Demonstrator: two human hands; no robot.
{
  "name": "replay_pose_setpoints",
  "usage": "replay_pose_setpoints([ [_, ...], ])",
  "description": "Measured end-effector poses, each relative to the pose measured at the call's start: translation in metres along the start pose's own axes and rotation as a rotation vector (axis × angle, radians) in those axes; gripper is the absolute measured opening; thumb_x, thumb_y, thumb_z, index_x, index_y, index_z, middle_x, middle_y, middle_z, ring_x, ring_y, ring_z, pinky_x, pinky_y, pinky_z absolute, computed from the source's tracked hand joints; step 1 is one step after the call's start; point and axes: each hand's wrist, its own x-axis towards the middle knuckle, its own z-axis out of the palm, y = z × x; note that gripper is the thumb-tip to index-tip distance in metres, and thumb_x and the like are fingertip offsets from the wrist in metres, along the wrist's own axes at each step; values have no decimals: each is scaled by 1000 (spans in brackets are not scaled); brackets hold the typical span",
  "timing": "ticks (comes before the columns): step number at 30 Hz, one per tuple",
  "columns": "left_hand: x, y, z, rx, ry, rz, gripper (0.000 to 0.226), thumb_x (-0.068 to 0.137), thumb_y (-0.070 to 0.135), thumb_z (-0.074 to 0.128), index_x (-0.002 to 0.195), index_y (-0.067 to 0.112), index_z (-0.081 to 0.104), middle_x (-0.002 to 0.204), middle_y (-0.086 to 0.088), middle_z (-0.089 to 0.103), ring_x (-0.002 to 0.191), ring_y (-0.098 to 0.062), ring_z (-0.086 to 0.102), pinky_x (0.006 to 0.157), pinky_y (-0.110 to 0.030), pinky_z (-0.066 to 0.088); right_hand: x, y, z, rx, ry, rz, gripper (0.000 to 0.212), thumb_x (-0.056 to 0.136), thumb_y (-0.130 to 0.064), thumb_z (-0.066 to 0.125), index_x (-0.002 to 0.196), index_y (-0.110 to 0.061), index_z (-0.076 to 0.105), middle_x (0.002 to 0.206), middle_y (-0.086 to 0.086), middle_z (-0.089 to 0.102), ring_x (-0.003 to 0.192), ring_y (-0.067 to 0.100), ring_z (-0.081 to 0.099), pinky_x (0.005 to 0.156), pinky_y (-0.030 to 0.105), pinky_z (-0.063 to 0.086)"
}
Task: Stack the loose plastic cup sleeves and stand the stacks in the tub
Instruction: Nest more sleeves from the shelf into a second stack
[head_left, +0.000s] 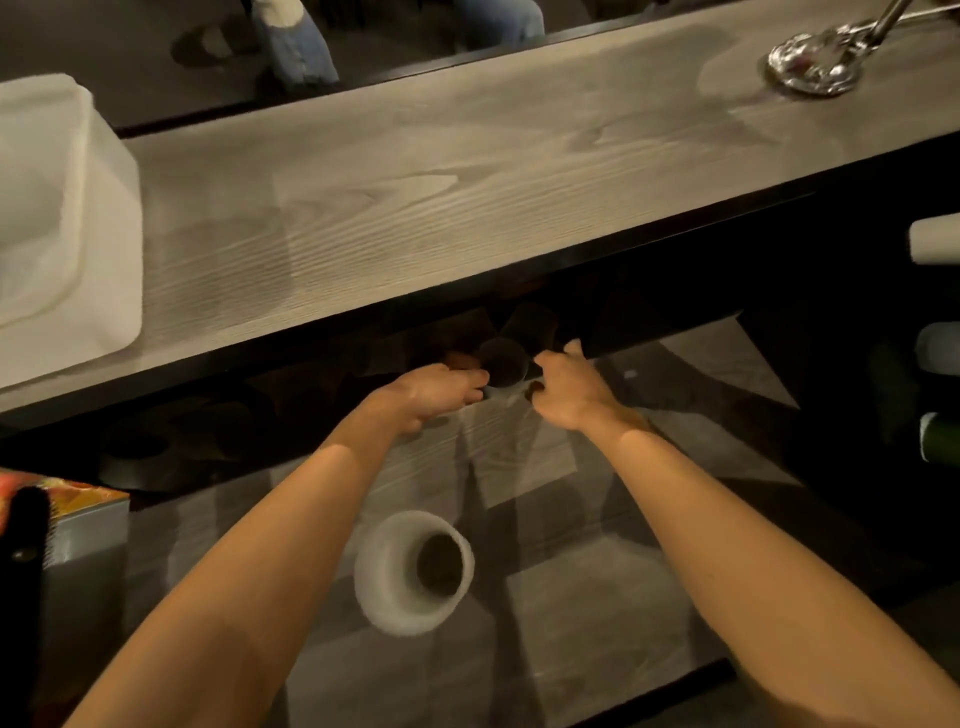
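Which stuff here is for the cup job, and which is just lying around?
For the job:
left hand
right hand
dark cups, held between both hands
white tub
white sleeve, probably

Just lying about:
silver dish
colourful box
white rolls at the right

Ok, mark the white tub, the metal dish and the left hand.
white tub (111, 234): head view, its side wall.
metal dish (808, 89): head view, its near rim.
left hand (431, 395): head view, back of hand.
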Motion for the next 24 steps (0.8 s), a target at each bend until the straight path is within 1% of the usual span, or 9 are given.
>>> replay_pose_setpoints([
  [2,9,5,4,80,-31,-9,50,99,45,56,138,14,61,132,-9,67,130,-26,57,118,-47,37,10,-2,-1,-60,-24,31,34,97,-19,60,131,-14,57,150,18,36,118,37,58,100,44,50],
  [4,15,8,8,128,-64,-17,52,99,46,53,139,13,57,137,-12,62,135,-31,52,119,-50,34,18,-2,-1,-95,-40,55,32,98,-19,57,129,-11,59,146,19,41,118,38,58,98,43,50],
  [6,19,11,10,157,-72,-33,52,101,47,49,143,16,54,138,-10,62,134,-27,52,121,-49,30,22,0,2,-123,-46,67,30,98,-17,54,126,-7,61,144,21,44,116,39,59,96,43,50],
  [9,21,13,11,209,-67,-50,52,105,48,42,146,17,51,144,-1,57,136,-20,48,120,-38,26,24,1,3,-136,-31,66,30,97,-14,53,124,-4,62,138,23,49,113,40,60,95,43,52],
  [13,19,8,10,306,6,-9,53,101,51,48,141,16,53,137,-2,59,128,-22,52,102,-33,36,18,3,-1,-101,92,72,28,96,-21,60,118,-5,63,130,20,50,107,36,62,85,38,52],
  [16,14,3,7,392,35,75,54,94,51,58,137,19,55,133,-3,60,121,-23,57,103,-38,46,9,8,-3,-34,217,78,30,98,-29,60,117,-6,60,132,17,48,105,37,63,79,37,50],
  [19,8,-3,8,385,17,123,58,94,44,63,146,23,49,141,2,55,127,-21,55,108,-39,46,-2,13,-4,-3,356,66,32,99,-36,56,118,-10,59,130,12,49,101,36,64,74,36,47],
  [21,5,-7,9,352,12,151,56,95,38,64,146,23,48,141,3,54,126,-19,54,105,-36,46,-9,15,-3,68,416,18,26,98,-31,58,118,-14,59,126,10,52,98,33,64,74,35,48],
  [24,0,-11,9,311,-22,181,42,96,26,63,138,22,57,128,4,60,114,-13,57,99,-33,48,-19,17,2,189,415,-70,21,95,-20,63,115,-17,60,121,5,54,93,24,64,75,33,53],
])
